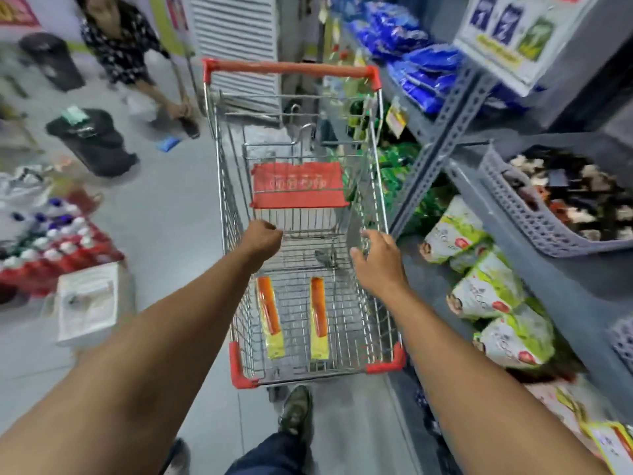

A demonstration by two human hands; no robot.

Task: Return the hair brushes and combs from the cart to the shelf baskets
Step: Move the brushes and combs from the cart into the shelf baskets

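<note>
- Wire cart (224, 186) w/ red handle and red corner guards stands in the aisle, right beside the grey shelf unit (442, 138).
- Two packaged combs lie flat on the cart floor, side by side but apart, long axes running along the cart: left comb (269, 317) and right comb (319, 317). Both look orange on yellow backing cards; blur hides finer detail.
- Left hand (262, 238) reaches over the cart's left side wall, grip curled into a loose fist. Can't tell if the fingers close on a wire or on nothing.
- Right hand (376, 260) is over the cart's right side wall, grip open w/ fingers spread and bent, holding nothing.
- Neither hand touches a comb — both are well above them.
- Grey slotted shelf basket (520, 214) sits on the shelf at right, filled w/ mixed dark and light small items, too blurred to name.
- Below it, green-and-white bags (493, 286) are stacked on the lower shelf; blue packs (411, 42) on the upper one.
- A shoe (296, 411) and dark trouser leg show under the cart's near end.
- Another person (120, 46) stands at upper left, near black bins (92, 142) on the floor.
</note>
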